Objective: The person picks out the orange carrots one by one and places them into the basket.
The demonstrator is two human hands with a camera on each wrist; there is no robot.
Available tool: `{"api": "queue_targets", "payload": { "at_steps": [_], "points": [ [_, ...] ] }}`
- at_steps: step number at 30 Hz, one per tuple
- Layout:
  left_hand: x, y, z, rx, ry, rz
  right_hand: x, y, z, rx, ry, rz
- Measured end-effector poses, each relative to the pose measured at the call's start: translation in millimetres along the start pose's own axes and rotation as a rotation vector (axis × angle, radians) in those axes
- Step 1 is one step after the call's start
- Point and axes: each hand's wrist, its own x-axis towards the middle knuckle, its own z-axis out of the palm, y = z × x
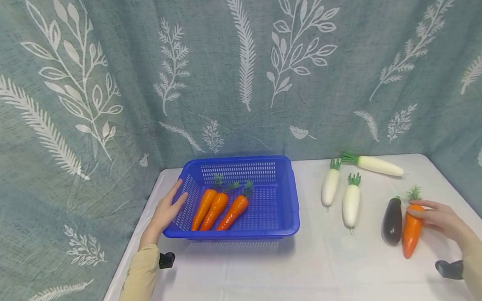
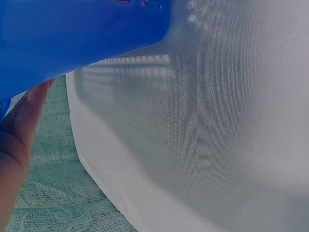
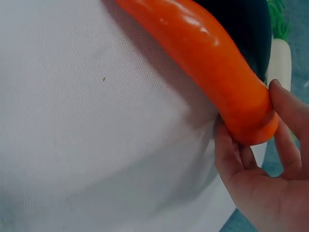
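In the head view my left hand (image 1: 165,215) holds the left rim of a blue plastic basket (image 1: 284,208), thumb over the edge. In the left wrist view one finger (image 2: 35,108) reaches up to the basket's outer wall (image 2: 87,34), its tip hidden behind it. Three carrots (image 1: 216,211) with green tops lie inside the basket. On the right, my right hand (image 1: 443,220) grips another carrot (image 1: 412,232) near its thick leafy end. The right wrist view shows thumb and fingers around that carrot's (image 3: 212,63) blunt end. A dark eggplant (image 1: 393,221) lies just left of it.
Two white radishes (image 1: 351,205) with green tops lie between basket and eggplant. A third radish (image 1: 380,165) lies sideways near the table's back edge. White cloth covers the table (image 1: 316,271). A green-blue leaf-patterned curtain (image 1: 236,76) hangs behind and along both sides.
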Motion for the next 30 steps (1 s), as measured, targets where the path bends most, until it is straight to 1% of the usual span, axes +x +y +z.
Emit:
{"api": "queue_targets", "payload": {
  "at_steps": [2,6,8,16,18,22,26,27,28,30],
  "points": [
    [0.1,-0.9,0.3,0.0,0.003,0.001,-3.2,0,-2,-0.006,0.013,-0.021],
    [-0.1,-2.5,0.7,-0.008,0.002,-0.001,-10.7,1,-5,0.063,0.031,-0.073],
    [-0.1,-2.9,0.8,-0.013,0.001,-0.002,-13.7,0,-6,0.116,0.037,-0.098],
    [-0.2,-3.9,1.0,-0.019,0.005,0.005,-14.1,-10,-14,0.255,0.039,-0.11],
    [0.0,-4.2,1.3,-0.017,0.005,0.004,-14.4,-12,-16,0.265,0.037,-0.123],
    [0.3,-4.3,2.0,-0.018,-0.001,-0.005,-14.9,-15,-19,0.253,0.03,-0.113],
    [-0.2,-3.4,2.2,-0.019,0.001,-0.004,-14.8,-19,-18,0.364,0.027,-0.108],
    [-0.4,-3.0,2.3,-0.019,0.002,-0.002,-15.1,-21,-16,0.422,0.023,-0.117],
    [-0.7,-2.8,2.3,-0.02,0.002,-0.001,-16.2,-22,-15,0.456,0.02,-0.132],
    [-1.2,-3.0,2.3,-0.022,0.005,0.004,-18.6,-25,-12,0.487,-0.001,-0.19]
  ]
}}
